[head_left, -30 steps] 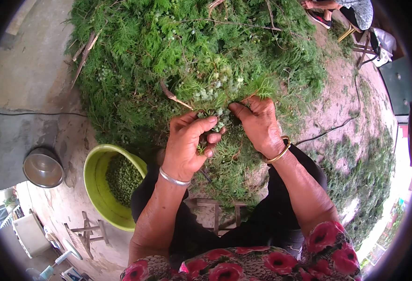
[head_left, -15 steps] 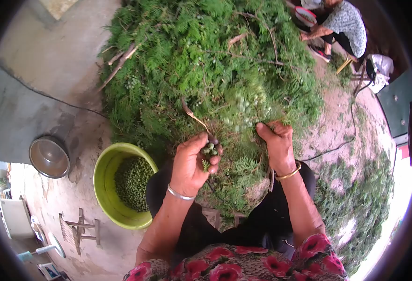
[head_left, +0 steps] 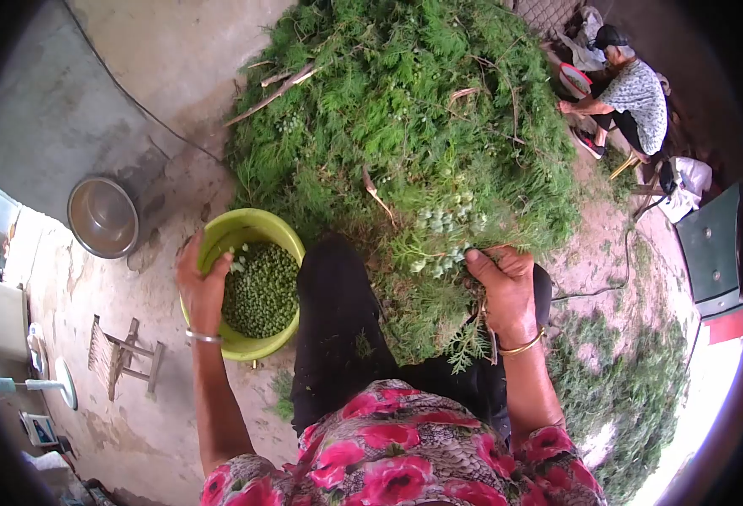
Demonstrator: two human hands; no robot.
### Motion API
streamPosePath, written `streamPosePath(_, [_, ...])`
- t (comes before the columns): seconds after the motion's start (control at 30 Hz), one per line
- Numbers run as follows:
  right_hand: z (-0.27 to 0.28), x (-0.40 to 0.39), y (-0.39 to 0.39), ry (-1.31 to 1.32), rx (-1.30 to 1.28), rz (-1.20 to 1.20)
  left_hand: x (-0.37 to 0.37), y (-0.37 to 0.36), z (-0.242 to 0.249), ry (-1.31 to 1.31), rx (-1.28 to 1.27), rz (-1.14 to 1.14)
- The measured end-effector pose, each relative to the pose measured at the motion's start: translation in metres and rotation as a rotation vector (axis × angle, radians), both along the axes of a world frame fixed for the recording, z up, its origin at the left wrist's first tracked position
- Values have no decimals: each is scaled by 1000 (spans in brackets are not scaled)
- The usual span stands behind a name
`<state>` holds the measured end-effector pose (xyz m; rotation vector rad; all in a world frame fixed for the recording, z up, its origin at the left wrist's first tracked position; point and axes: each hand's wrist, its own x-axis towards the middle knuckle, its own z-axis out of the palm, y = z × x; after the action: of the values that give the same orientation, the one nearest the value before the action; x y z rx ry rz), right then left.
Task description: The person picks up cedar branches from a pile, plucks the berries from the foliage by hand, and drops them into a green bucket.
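My left hand (head_left: 202, 287) is at the left side of a yellow-green bucket (head_left: 297, 239), thumb and fingers apart. Beside the thumb, a few pale green cones (head_left: 238, 260) are blurred above many small round green cones (head_left: 262, 293) in the bucket. My right hand (head_left: 506, 291) is closed around a conifer sprig (head_left: 426, 244), thumb on top. Clusters of pale green cones hang on the sprig, left of that thumb. Behind it rises a large heap of cut conifer branches (head_left: 397, 101).
A metal basin (head_left: 103, 218) and a small wooden stool (head_left: 122, 358) stand at left. Cut greenery (head_left: 616, 396) lies on the floor at right. Another person (head_left: 637, 105) sits at upper right near a red-rimmed bowl (head_left: 575, 82). A dark cable (head_left: 591, 293) crosses the floor.
My left hand has moved left from in front of the heap to the bucket, and the cones it held have left its fingers. My right hand still grips greenery. The view has shifted.
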<state>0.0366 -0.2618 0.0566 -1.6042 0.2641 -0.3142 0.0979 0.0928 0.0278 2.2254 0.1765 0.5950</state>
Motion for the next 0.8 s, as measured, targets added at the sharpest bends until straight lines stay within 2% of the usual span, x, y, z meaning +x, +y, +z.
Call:
streamPosePath(0.07, [-6, -7, 7, -37, -9, -5, -20, -11, 18, -143, -397, -8])
streamPosePath(0.1, [-7, -11, 12, -44, 23, -22, -38, -23, 33, -52, -341, -108])
streamPosePath(0.13, [-9, -17, 16, -47, 57, -38, -49, -37, 37, -72, -214, -219])
streamPosePath(0.2, [-11, -26, 23, -1, 38, -39, -74, -77, 40, 81, -400, -509])
streamPosePath(0.27, [-6, -35, 32, -94, -215, -36, -89, -113, 32, 152, -489, -632])
streamPosePath(0.3, [-14, -39, 31, -115, -245, 8, -93, -129, 30, 71, -522, -674])
streamPosePath(0.33, [-13, -46, 31, -114, -248, 5, -97, -140, 38, 75, -474, -643])
streamPosePath(0.4, [-3, -59, 38, -7, -291, 59, -95, -144, 30, 320, -629, -693])
streamPosePath(0.43, [-9, -61, 40, -119, -392, 48, -99, -148, 31, 327, -629, -701])
streamPosePath(0.5, [-21, -67, 44, -140, -431, 8, -106, -160, 36, 558, -1266, -568])
streamPosePath(0.6, [-32, -77, 50, -151, -452, -52, -114, -169, 23, 649, -1303, -555])
streamPosePath(0.67, [-38, -82, 49, -182, -554, -28, -117, -173, 18, 656, -1309, -532])
streamPosePath(0.8, [-37, -93, 45, -138, -566, -20, -122, -175, 13, 740, -1400, -534])
